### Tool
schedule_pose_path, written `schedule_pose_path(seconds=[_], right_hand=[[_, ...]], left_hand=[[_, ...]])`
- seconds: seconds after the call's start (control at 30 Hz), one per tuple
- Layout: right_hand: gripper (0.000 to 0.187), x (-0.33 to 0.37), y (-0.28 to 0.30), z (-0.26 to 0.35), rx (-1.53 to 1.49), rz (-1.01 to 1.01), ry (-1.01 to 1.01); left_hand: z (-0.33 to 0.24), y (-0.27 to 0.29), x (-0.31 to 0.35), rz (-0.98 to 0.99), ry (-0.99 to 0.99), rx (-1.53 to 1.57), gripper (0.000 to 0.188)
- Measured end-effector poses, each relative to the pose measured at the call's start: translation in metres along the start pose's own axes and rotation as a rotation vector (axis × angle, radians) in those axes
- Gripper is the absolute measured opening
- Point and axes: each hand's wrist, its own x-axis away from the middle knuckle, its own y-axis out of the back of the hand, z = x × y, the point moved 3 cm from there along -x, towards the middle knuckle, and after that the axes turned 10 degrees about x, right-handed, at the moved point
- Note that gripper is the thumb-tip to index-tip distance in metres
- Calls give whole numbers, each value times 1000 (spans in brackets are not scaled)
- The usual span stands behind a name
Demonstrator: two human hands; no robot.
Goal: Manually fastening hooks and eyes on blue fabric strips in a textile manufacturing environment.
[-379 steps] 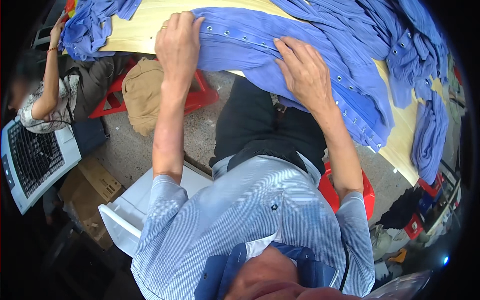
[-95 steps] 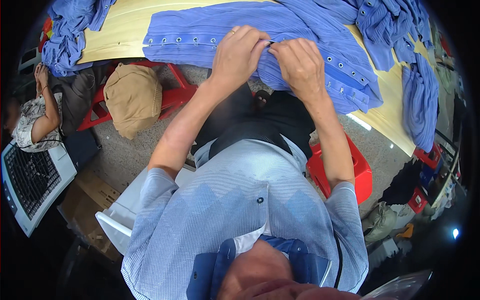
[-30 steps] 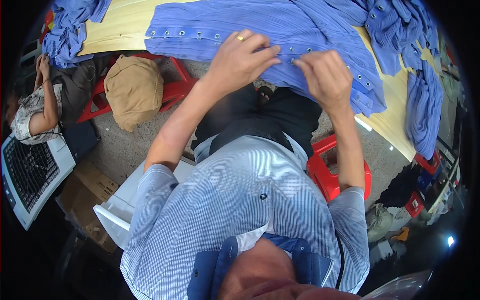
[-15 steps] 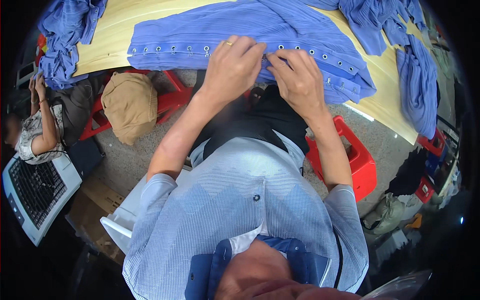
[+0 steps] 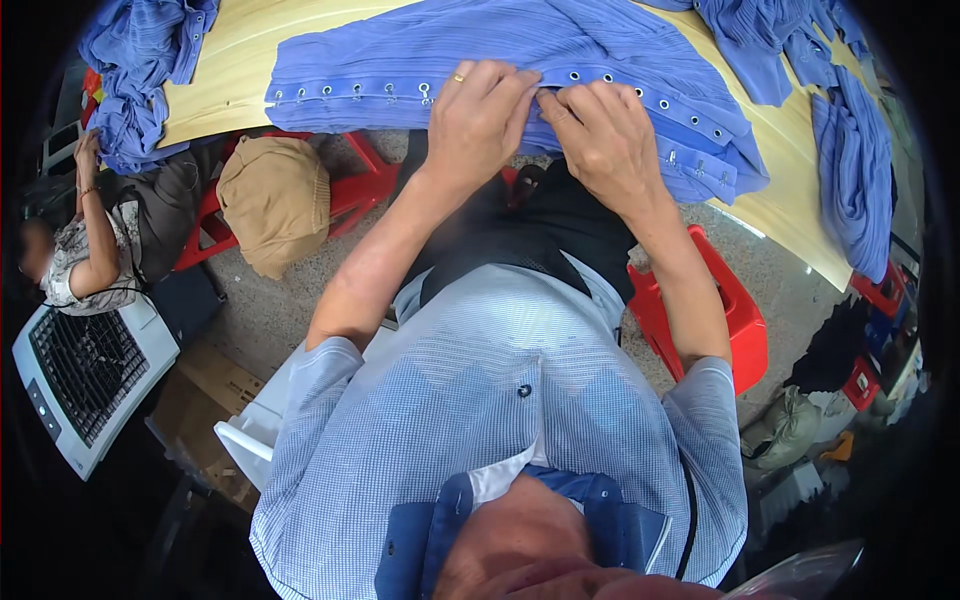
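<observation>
A blue pleated garment (image 5: 400, 52) lies across the table in front of me. Along its near edge run bands with metal eyelets (image 5: 423, 88) and small hooks (image 5: 672, 160), left and right of my hands. My left hand (image 5: 470, 125) has its thumb and fingers pinched on the band, near the middle of this edge. Close beside it, my right hand (image 5: 608, 140) also pinches the fabric, its fingers curled over the band. The fastening right between my fingertips is hidden by them.
More blue garments lie on the wooden table (image 5: 240, 75), in a pile (image 5: 135, 80) at left and another (image 5: 850, 170) at right. Red stools (image 5: 735, 325) stand below the edge, one under a tan cloth bundle (image 5: 275, 205). A co-worker (image 5: 90, 250) sits at the far left.
My fingertips have shifted slightly on the band and still pinch it. The whole view has slid a little. The co-worker's arm at left has moved.
</observation>
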Motion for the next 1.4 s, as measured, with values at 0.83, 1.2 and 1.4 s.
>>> schedule_pose_path(seconds=[0.83,1.2,1.4], right_hand=[[11,-17,-4,-15,-54,-35,10],[15,-24,-1,-24,-177,-52,-27],[17,-21,0,-26,-160,-58,2]], left_hand=[[8,8,-2,87,47,208,23],[8,8,-4,98,63,182,21],[7,7,-4,138,26,182,23]])
